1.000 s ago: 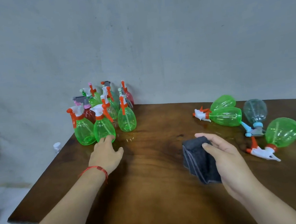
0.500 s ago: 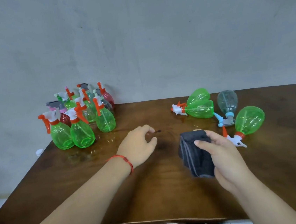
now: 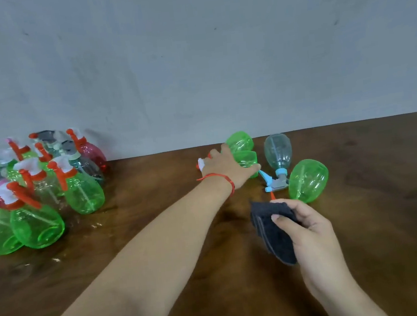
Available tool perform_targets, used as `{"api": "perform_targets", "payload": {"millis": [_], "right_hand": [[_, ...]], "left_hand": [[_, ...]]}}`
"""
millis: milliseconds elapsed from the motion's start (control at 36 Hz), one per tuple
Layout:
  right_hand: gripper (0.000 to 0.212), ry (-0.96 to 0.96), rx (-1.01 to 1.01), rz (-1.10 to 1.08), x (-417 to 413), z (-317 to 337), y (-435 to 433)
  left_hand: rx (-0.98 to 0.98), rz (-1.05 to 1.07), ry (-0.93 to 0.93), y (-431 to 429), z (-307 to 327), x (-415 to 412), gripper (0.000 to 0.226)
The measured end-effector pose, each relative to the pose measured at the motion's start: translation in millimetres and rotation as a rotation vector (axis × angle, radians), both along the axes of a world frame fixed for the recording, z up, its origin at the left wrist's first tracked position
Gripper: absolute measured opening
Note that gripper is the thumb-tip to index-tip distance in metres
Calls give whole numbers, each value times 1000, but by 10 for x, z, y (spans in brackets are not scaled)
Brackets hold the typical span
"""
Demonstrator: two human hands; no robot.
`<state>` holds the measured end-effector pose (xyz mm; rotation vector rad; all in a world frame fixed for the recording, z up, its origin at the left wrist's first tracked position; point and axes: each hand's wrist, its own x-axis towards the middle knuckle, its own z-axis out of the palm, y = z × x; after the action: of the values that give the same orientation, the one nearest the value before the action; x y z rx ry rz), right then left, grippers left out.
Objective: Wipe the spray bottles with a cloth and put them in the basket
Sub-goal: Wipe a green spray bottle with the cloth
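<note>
The left hand is curling over a lying green bottle at one o'clock on the worktop, fingers and thumb wrapping its belly. The right hand is pinching the folded dark cloth at four o'clock. Best grip is the body, not the trigger, lifting clear of the pale blue bottle just beside at three o'clock. No basket is showing.

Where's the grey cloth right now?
In the head view the grey cloth is right of centre, gripped in the right hand over the table, in front of the nearest toppled green bottle. The left hand grips a farther green bottle.
</note>
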<state>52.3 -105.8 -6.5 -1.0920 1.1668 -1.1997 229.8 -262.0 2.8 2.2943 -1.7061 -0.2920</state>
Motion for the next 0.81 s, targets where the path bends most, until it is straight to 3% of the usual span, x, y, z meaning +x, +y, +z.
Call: {"api": "perform_targets", "payload": {"millis": [83,222,444,583,806], "right_hand": [[26,2,2,-9,-25,-20,-37],[27,39,-5,17,-30,-65,-47],[27,9,-33,49,110,-104,-28],[26,8,-25,56,311,-92,-36],[29,57,-37,83,769,-99,-101]], "left_hand": [[28,108,114,-159,-149,-137,131],[-24,146,236,-267,-252,-183,127],[-131,-72,288,285,-259,194,110],[-162,-92,383,824,-339,619,101],[-21,-230,452,1696,-333,1309,111]]}}
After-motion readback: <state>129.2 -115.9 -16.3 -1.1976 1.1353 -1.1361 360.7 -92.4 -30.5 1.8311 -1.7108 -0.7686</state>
